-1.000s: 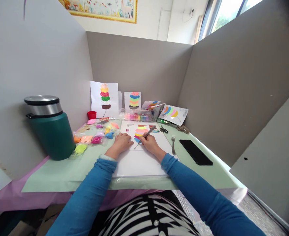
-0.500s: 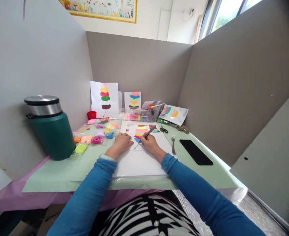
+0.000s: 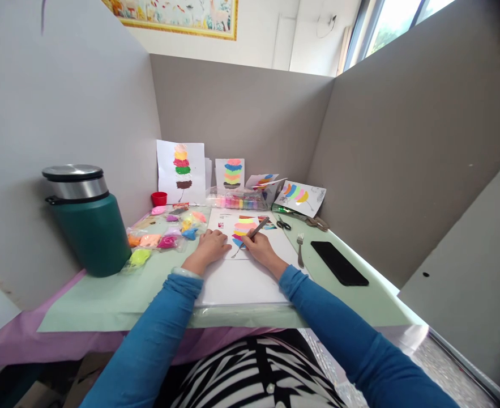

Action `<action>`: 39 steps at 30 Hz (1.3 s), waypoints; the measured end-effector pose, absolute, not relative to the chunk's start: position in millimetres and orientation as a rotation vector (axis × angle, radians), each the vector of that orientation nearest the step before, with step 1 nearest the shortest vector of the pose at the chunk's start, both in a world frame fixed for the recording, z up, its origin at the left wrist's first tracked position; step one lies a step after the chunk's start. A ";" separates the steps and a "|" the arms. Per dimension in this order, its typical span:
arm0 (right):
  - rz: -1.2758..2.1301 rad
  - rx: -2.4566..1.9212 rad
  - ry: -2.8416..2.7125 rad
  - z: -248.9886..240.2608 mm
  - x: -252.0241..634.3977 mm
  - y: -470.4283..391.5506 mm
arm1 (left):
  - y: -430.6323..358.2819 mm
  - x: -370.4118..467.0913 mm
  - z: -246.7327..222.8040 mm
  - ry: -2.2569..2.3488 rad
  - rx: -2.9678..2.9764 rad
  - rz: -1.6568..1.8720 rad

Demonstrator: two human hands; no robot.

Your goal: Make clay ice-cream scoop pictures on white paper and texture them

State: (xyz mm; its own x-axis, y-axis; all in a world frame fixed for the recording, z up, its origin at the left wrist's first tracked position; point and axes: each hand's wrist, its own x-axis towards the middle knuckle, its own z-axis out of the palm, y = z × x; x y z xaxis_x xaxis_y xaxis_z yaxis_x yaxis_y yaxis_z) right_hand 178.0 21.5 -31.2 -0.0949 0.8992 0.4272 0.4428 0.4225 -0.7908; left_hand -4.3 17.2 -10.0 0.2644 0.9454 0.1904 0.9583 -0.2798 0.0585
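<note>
Gripping a pen (image 3: 260,226), the right hand (image 3: 260,249) sits near 1 fork (image 3: 300,250), the flat left hand (image 3: 210,247) near packets (image 3: 167,242).

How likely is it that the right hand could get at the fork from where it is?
Probably yes: the fork lies to the right of the right hand, and nothing stands between them. The hand holds a dark pen-like tool, though, so it may need to put that down first.
</note>
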 end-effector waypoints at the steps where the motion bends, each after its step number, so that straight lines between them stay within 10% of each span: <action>1: 0.594 -1.174 -1.712 -31.4 178.0 21.6 | 17.5 -4.4 -10.2 -1.843 -2.442 -0.288; 39: 0.549 -1.205 -1.728 -30.1 178.3 20.7 | 16.7 -4.3 -8.7 -1.846 -2.448 -0.274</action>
State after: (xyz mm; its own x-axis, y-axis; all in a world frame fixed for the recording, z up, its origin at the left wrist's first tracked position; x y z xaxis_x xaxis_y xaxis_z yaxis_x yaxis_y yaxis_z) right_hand 178.3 20.7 -30.1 -0.0891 0.8970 0.4329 0.4825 0.4191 -0.7691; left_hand -4.3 16.7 -8.7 0.2653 0.9473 0.1793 0.9586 -0.2791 0.0563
